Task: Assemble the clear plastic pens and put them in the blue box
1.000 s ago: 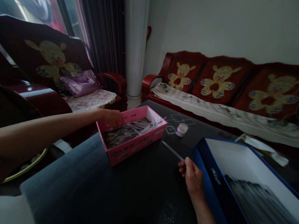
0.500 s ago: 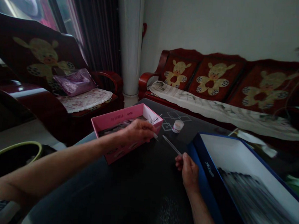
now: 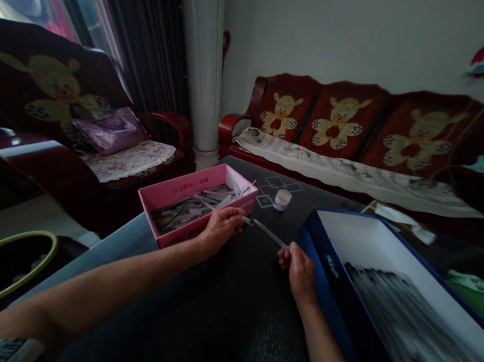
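My left hand (image 3: pixel 221 230) is at the near right corner of the pink box (image 3: pixel 184 187), fingers pinched on a small whitish piece (image 3: pixel 246 220) too small to identify. My right hand (image 3: pixel 302 271) grips the lower end of a clear pen barrel (image 3: pixel 270 233), whose tapered end points up and left towards that piece. A narrow gap seems to separate the two. Inside the pink box lie many loose translucent pen parts (image 3: pixel 199 204). Right of my right hand, a blue box (image 3: pixel 319 262) with white inner walls holds a layer of slim clear pens (image 3: pixel 402 311) with dark ends.
A small round whitish jar (image 3: pixel 282 200) stands on the dark table (image 3: pixel 226 311) behind my hands. White paper or cloth (image 3: pixel 403 221) lies beyond the blue box. At left is a bin with a yellow-green rim (image 3: pixel 53 251). A wooden sofa (image 3: pixel 235 127) and an armchair (image 3: pixel 175 123) stand behind.
My left hand has come down from over the pink box's edge to its near side, showing more of the contents. My right hand still holds the pen barrel. The view shifted slightly right.
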### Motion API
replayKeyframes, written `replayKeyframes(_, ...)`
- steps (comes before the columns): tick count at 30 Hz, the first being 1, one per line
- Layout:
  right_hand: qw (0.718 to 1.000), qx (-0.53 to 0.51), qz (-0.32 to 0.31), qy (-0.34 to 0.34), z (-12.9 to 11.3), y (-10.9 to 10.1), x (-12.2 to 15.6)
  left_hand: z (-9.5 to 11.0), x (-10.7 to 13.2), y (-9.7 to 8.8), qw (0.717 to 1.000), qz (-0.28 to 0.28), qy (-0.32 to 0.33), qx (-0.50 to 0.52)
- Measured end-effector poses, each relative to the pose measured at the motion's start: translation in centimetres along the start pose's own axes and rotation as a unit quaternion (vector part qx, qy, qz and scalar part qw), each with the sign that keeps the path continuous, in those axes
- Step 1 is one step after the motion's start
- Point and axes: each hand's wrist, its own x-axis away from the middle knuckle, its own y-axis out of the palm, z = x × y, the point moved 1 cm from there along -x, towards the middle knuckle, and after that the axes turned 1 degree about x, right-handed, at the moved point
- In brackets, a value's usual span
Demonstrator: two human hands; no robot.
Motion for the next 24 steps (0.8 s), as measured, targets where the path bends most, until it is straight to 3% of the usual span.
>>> replayKeyframes(15,1.0,0.028,-0.01,-0.007,-0.5,0.1,0.1,-1.0,-0.5,0.3,0.998,-0.044,0.017,-0.046)
replayKeyframes(20,0.999,0.036,0.005,-0.002,-1.1,0.3,0.4,-1.7,-1.1,-0.2,0.992,-0.104,0.052,-0.051)
replayKeyframes(24,0.996,0.082,0.027,-0.005,-1.5,0.4,0.5,-2.4,-1.3,-0.3,0.989,-0.136,0.037,-0.039)
